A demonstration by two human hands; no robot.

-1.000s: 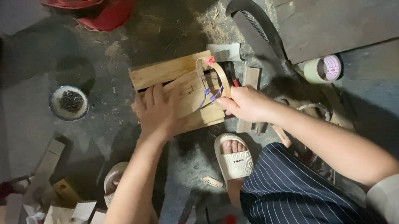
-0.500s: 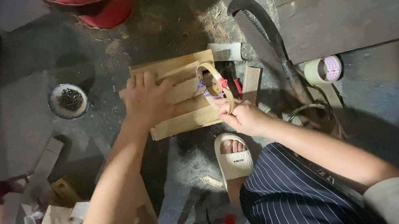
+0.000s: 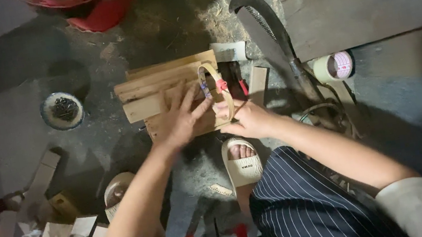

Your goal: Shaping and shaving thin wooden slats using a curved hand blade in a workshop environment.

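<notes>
So there's a grimy concrete floor (image 3: 27,130) with a big curved saw blade (image 3: 267,25) lying on it up top. In the middle sits a stack of wooden boards (image 3: 160,84). The left hand (image 3: 180,120) is pressed flat on the boards, fingers spread wide, gripping nothing. The right hand (image 3: 248,121) has its fingers pinched on a thin bent bamboo strip loop (image 3: 216,92) standing up on the stack's right edge. A tape roll (image 3: 334,66) sits off right, a small nail dish (image 3: 62,110) off left.
</notes>
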